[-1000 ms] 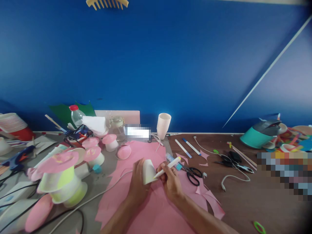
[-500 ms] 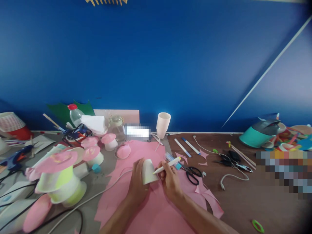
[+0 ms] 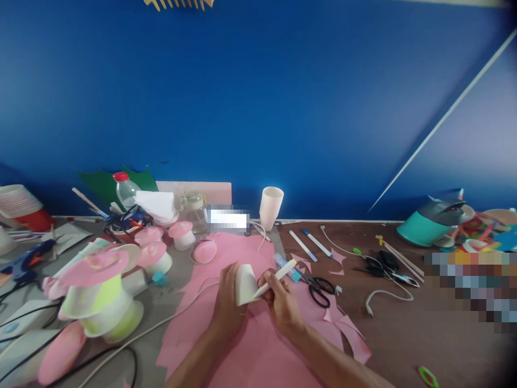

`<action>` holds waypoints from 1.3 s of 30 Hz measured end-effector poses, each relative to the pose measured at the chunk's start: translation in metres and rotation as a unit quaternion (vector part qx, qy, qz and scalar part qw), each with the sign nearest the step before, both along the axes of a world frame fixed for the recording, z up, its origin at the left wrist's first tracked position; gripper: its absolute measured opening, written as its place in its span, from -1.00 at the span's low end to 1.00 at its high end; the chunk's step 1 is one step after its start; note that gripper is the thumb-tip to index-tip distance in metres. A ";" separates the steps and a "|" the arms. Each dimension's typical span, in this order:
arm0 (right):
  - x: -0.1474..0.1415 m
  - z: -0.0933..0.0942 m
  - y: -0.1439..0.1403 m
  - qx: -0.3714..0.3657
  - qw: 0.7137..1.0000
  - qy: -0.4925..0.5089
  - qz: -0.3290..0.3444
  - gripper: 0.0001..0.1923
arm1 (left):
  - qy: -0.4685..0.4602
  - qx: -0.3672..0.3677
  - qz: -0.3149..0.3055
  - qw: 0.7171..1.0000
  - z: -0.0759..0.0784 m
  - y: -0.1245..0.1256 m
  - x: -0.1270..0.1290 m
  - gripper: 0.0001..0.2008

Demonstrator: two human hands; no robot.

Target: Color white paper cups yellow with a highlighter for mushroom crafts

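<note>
Left hand (image 3: pixel 226 302) is clamping the small white paper cup (image 3: pixel 244 284) tilted on the pink paper sheet (image 3: pixel 258 345); right hand (image 3: pixel 283 302), pinching the white yellow-tipped marker (image 3: pixel 275 277), is best keeping strokes light, cup steady.

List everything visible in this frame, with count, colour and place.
cup: 1, white, held tilted over the pink paper
marker: 1, white, tip at the cup
pink paper: 1 big sheet, under the hands
scissors: 1, black, right of the hands
tall cup: 1, white, upright by the wall
pens: 2, white, behind the scissors
bottle: 1, clear, red cap, back left
paper mushrooms: several, pink and white, left
kettle: 1, teal, far right
left hand: holds the cup
right hand: holds the marker
</note>
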State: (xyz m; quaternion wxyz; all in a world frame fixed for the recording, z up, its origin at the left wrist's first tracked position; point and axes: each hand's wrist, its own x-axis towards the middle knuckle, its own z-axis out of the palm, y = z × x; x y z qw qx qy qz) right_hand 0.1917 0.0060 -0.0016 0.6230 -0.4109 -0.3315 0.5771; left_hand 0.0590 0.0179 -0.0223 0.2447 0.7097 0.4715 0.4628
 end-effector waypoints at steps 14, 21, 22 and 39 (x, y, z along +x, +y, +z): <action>0.000 0.011 0.003 -0.033 0.996 0.078 -0.027 -0.53 | -0.023 0.005 -0.010 1.000 -0.005 0.001 -0.001 -0.54; 0.000 0.007 0.000 -0.003 0.999 0.037 -0.013 -0.53 | -0.017 -0.004 -0.025 1.000 -0.004 0.001 -0.002 -0.53; 0.000 0.007 0.001 -0.010 0.999 0.039 -0.021 -0.53 | -0.015 0.001 -0.021 1.000 -0.006 0.001 -0.002 -0.53; 0.001 0.007 0.002 -0.011 0.997 0.077 -0.017 -0.57 | -0.024 0.026 -0.022 0.999 -0.007 0.003 -0.002 -0.53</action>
